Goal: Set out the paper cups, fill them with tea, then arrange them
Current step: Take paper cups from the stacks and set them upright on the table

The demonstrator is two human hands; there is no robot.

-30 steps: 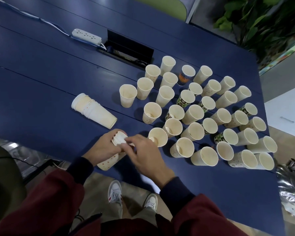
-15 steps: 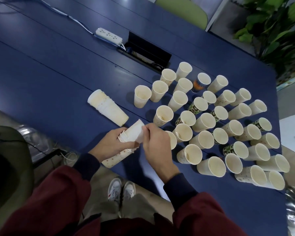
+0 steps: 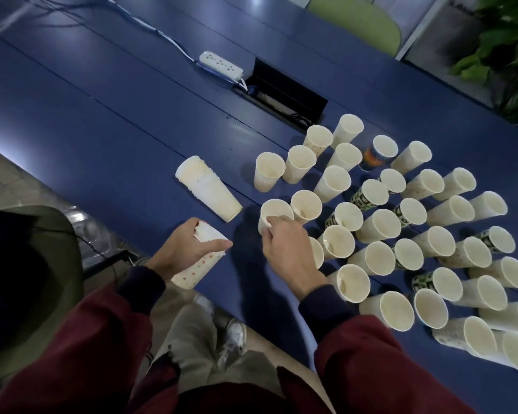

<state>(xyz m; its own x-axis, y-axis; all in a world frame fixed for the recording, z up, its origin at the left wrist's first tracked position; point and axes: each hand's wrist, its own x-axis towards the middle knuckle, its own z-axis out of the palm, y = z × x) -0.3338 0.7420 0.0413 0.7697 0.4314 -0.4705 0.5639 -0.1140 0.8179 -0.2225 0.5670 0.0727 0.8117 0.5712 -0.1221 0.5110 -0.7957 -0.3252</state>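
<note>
Matt paper cups (image 3: 332, 183), glossy table (image 3: 102, 121)

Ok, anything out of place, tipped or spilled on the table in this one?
A nested cup stack lies on its side on the blue table, left of the upright cups. No spill shows. The left hand grips a second stack; the right hand pinches the rim of a single cup.

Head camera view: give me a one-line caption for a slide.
Right hand grips one paper cup beside the standing cups; left hand holds a dotted stack.
</note>
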